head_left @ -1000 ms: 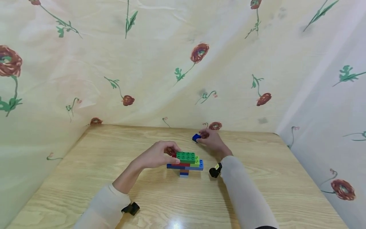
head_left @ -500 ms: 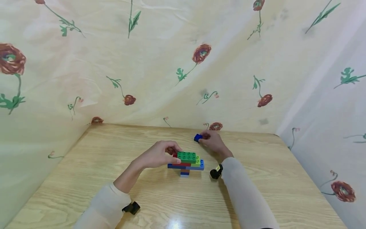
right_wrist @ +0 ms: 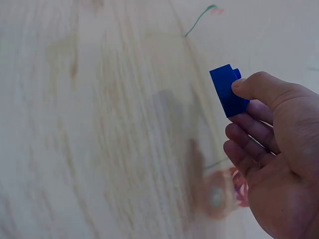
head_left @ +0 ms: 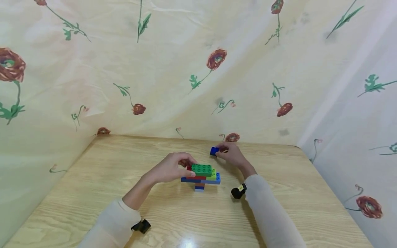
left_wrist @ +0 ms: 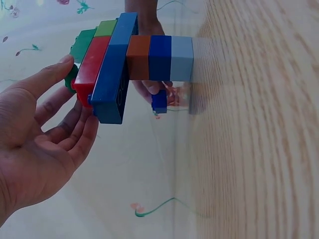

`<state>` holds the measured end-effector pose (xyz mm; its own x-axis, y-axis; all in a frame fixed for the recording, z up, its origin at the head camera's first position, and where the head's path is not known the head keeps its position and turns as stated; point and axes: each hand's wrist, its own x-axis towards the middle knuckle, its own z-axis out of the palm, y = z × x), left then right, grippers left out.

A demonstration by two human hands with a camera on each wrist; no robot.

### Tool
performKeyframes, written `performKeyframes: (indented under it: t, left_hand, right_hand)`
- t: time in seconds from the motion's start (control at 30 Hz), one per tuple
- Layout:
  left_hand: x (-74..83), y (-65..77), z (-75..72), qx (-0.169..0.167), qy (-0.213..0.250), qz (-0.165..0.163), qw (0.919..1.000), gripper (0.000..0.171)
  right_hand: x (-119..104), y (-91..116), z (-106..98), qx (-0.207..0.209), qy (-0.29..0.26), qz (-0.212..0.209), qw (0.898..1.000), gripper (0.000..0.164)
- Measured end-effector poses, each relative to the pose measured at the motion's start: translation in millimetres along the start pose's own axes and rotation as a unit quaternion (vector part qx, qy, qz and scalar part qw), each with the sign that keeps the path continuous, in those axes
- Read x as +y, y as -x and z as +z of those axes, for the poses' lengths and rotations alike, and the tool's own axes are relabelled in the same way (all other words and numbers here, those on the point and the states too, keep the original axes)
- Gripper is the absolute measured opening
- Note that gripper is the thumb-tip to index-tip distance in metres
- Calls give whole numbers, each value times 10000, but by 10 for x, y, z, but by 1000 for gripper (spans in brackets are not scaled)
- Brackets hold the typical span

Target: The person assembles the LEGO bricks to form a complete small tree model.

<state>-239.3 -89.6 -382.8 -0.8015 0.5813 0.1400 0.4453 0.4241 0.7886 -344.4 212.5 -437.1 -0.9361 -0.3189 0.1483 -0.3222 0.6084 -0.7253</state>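
Observation:
A structure of toy building bricks stands on the table, with a green brick on top, red and lime ones below it, a blue layer, then a narrow stem of orange, dark blue and light blue. My left hand holds its upper left end, thumb at the green brick and fingertips near the red brick. Behind the structure, toward the table's back edge, my right hand pinches a small dark blue brick between thumb and fingers. Some of the left fingertips are hidden behind the bricks.
The wood-grain table ends at the back against a flowered cloth, which also hangs at both sides. A black wrist camera sits at the right wrist and another black camera at the left.
My right hand and forearm have shifted slightly toward me and to the right, and the small blue brick has turned a little. My left hand and the brick structure stay in place.

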Motion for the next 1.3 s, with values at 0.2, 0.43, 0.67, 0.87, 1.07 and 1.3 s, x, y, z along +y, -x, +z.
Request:
performKeyframes:
  t: [0.2, 0.43, 0.67, 0.87, 1.07, 1.3]
  left_hand:
    - [-5, -12, 25, 86, 28, 23, 10000, 31]
    - [1, -25, 34, 118, 3, 46, 9999, 33]
    - [-4, -34, 27, 135, 71, 55, 9999, 33]
    - [-8, -25, 21, 101, 74, 49, 9999, 34]
    - [-23, -32, 24, 115, 51, 44, 9999, 34]
    - [-30, -37, 31, 98, 58, 66, 9999, 35]
  right_hand:
    - [-91, 73, -28, -104, -66, -153, 9998, 34]
    - [-327, 191, -73, -161, -167, -435, 9988, 34]
    - [-546, 304, -65, -168, -160, -1112, 9935, 32]
    - [-723, 414, -81, -166, -298, -1460, 9887, 30]
    - [-861, 559, -120, -161, -337, -1786, 9832, 28]
    - [-984, 740, -105, -296, -443, -1917, 9800, 28]
